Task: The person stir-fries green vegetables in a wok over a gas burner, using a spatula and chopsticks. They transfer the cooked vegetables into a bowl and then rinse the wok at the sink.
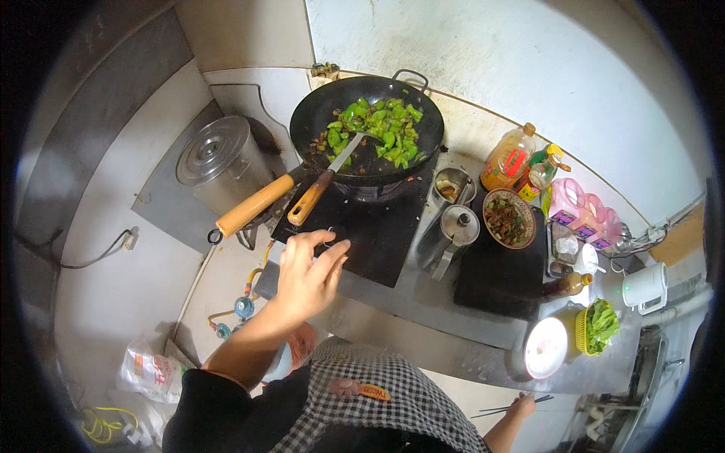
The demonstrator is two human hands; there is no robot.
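Note:
My left hand [311, 272] hovers over the front of the black gas cooktop [374, 243], thumb and fingers apart. Whether its fingertips touch a control there cannot be told. Just beyond it, a black wok [306, 127] with a wooden handle [255, 205] stands on the burner. Cut green peppers [391, 122] with small browned pieces lie inside. A spatula [346, 152] leans in the wok, its wooden grip over the near rim. Low at the right, my right hand [522, 405] grips a pair of dark chopsticks [495, 407] beside the counter's front edge.
A lidded steel pot [218, 150] stands left of the wok. To the right are a steel oil pot [456, 226], a bowl of cooked food [508, 219], bottles [510, 156], a white plate [545, 348] and a yellow basket of greens [597, 328]. A gas regulator [243, 307] hangs below.

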